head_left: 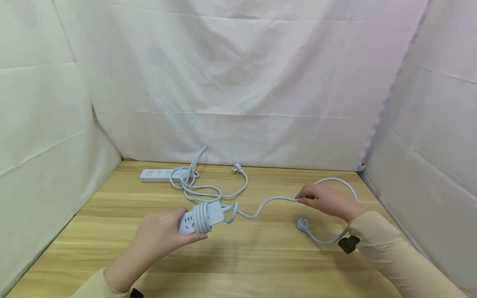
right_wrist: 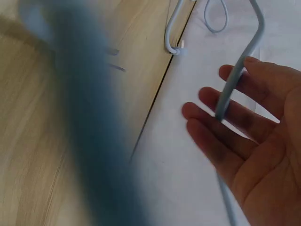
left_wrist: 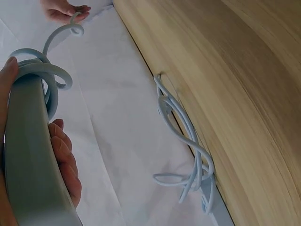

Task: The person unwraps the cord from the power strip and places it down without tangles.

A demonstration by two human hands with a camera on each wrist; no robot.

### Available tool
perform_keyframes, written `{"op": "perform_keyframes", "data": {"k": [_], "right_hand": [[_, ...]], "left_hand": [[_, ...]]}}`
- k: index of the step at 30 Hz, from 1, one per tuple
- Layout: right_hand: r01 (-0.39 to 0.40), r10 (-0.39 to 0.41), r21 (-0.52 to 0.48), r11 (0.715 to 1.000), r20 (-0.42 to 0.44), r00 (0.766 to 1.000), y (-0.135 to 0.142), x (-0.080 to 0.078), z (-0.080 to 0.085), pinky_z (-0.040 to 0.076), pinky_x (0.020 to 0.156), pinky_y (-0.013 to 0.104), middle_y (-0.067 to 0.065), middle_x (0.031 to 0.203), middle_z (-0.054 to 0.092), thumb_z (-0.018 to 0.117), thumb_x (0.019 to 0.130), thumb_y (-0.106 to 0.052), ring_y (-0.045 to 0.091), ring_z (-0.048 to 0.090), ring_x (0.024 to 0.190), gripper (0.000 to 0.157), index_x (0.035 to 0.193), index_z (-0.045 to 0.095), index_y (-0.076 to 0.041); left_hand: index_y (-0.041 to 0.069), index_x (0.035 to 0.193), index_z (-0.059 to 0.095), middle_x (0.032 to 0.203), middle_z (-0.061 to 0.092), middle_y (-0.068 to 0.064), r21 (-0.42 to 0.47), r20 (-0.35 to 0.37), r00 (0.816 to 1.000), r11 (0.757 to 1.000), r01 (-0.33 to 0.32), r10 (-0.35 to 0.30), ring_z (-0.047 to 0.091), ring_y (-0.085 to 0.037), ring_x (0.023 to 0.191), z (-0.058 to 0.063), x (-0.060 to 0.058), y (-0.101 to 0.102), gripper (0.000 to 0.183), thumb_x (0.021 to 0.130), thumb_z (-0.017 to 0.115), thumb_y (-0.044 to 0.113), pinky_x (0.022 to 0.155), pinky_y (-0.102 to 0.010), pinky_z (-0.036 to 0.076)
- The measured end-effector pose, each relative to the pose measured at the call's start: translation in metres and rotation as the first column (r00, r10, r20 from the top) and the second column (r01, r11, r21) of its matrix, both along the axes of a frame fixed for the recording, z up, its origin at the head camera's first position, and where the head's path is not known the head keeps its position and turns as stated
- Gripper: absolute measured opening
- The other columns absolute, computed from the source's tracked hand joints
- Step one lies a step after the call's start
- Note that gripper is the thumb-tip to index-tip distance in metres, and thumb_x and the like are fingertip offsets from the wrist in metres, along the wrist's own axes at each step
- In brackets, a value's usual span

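Note:
My left hand (head_left: 161, 228) grips a white power strip (head_left: 216, 213) above the table, thumb on one side and fingers on the other. Several turns of its own cord (head_left: 201, 217) are wrapped round the strip's middle. From the strip the cord runs loosely to the right. There my right hand (head_left: 323, 199) pinches it between thumb and fingertips; the right wrist view shows the cord (right_wrist: 235, 80) crossing the fingers. Past that hand the cord loops round to a plug (head_left: 303, 224) near the forearm. In the left wrist view the strip's long side (left_wrist: 33, 150) faces the camera.
At the back left of the wooden table (head_left: 246, 265) lies a second white power strip (head_left: 156, 175). Its loosely tangled cord (head_left: 203, 194) ends in a plug (head_left: 237, 168). White cloth (head_left: 242, 82) hangs behind and along both sides.

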State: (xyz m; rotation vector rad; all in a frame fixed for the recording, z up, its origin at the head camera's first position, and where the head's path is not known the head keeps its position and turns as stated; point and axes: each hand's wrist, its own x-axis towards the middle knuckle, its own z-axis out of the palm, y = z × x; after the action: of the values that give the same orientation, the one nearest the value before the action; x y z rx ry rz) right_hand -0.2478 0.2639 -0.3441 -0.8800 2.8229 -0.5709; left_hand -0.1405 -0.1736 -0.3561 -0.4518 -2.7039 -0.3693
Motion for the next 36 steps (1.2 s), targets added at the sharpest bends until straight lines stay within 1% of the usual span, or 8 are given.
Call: {"op": "perform_keyframes", "data": {"k": [5,11,17,22,25,29,31,36], "right_hand": [[0.025,-0.030,0.041,0.999,0.128,0.991,0.001,0.004,-0.002,0.049,0.075,0.038,-0.002,0.097,0.066,0.057,0.099,-0.023,0.011,0.060,0.086,0.018,0.104,0.070,-0.012],[0.047,-0.052,0.024,0.999,0.285,0.957,-0.003,0.012,-0.004,0.048,0.072,0.037,0.002,0.094,0.065,0.053,0.101,-0.021,0.019,0.061,0.086,0.018,0.100,0.066,-0.010],[0.083,-0.088,0.028,0.996,0.325,0.942,-0.009,0.018,-0.008,0.047,0.070,0.037,0.005,0.094,0.064,0.051,0.100,-0.017,0.022,0.061,0.085,0.016,0.101,0.063,-0.005],[0.078,-0.086,0.041,0.996,0.256,0.963,-0.018,0.022,-0.006,0.047,0.073,0.039,0.005,0.101,0.062,0.056,0.098,-0.019,0.020,0.057,0.087,0.021,0.112,0.060,-0.004],[0.080,-0.092,0.073,0.994,0.173,0.981,-0.027,0.027,0.003,0.047,0.082,0.044,0.009,0.112,0.061,0.058,0.098,-0.026,0.023,0.058,0.100,0.036,0.124,0.056,-0.002],[0.103,-0.113,0.094,0.990,0.102,0.988,-0.042,0.038,0.019,0.044,0.092,0.052,0.017,0.131,0.054,0.057,0.099,-0.035,0.034,0.054,0.117,0.051,0.136,0.048,-0.001],[0.100,-0.105,0.093,0.991,0.058,0.993,-0.052,0.045,0.025,0.043,0.094,0.051,0.017,0.134,0.052,0.057,0.098,-0.037,0.033,0.053,0.119,0.053,0.137,0.048,-0.002],[0.098,-0.095,0.064,0.993,-0.049,0.994,-0.074,0.065,0.033,0.048,0.087,0.045,0.009,0.129,0.054,0.058,0.098,-0.038,0.026,0.058,0.111,0.047,0.134,0.053,-0.008]], "left_hand": [[0.022,0.089,0.066,0.061,0.048,0.015,0.029,0.068,0.998,1.000,-0.006,0.004,0.040,-0.004,0.049,-0.002,-0.007,0.011,0.065,0.065,0.065,0.081,0.044,-0.027,0.033],[0.019,0.093,0.066,0.063,0.050,0.013,0.070,0.153,0.988,0.997,-0.015,0.004,0.043,-0.008,0.050,-0.004,-0.015,0.022,0.067,0.066,0.065,0.080,0.045,-0.029,0.035],[0.020,0.084,0.059,0.063,0.050,0.011,0.103,0.210,0.978,0.994,-0.039,0.016,0.045,-0.011,0.052,-0.004,-0.020,0.033,0.063,0.068,0.063,0.080,0.046,-0.030,0.035],[0.019,0.084,0.059,0.065,0.052,0.009,0.150,0.232,0.973,0.987,-0.054,0.018,0.046,-0.012,0.053,-0.001,-0.025,0.041,0.061,0.069,0.064,0.078,0.046,-0.032,0.036],[0.019,0.086,0.060,0.066,0.053,0.008,0.166,0.248,0.968,0.984,-0.070,0.027,0.047,-0.013,0.053,0.002,-0.028,0.044,0.061,0.069,0.065,0.077,0.046,-0.032,0.037],[0.017,0.090,0.062,0.067,0.054,0.007,0.172,0.246,0.969,0.982,-0.078,0.033,0.048,-0.013,0.055,0.006,-0.030,0.045,0.063,0.070,0.065,0.077,0.046,-0.031,0.038],[0.017,0.089,0.061,0.067,0.055,0.006,0.178,0.241,0.970,0.981,-0.075,0.031,0.048,-0.013,0.055,0.007,-0.031,0.046,0.064,0.070,0.064,0.077,0.047,-0.031,0.038],[0.014,0.091,0.063,0.068,0.056,0.005,0.213,0.227,0.974,0.975,-0.061,0.012,0.049,-0.012,0.056,0.009,-0.031,0.047,0.066,0.071,0.063,0.077,0.049,-0.032,0.039]]}}
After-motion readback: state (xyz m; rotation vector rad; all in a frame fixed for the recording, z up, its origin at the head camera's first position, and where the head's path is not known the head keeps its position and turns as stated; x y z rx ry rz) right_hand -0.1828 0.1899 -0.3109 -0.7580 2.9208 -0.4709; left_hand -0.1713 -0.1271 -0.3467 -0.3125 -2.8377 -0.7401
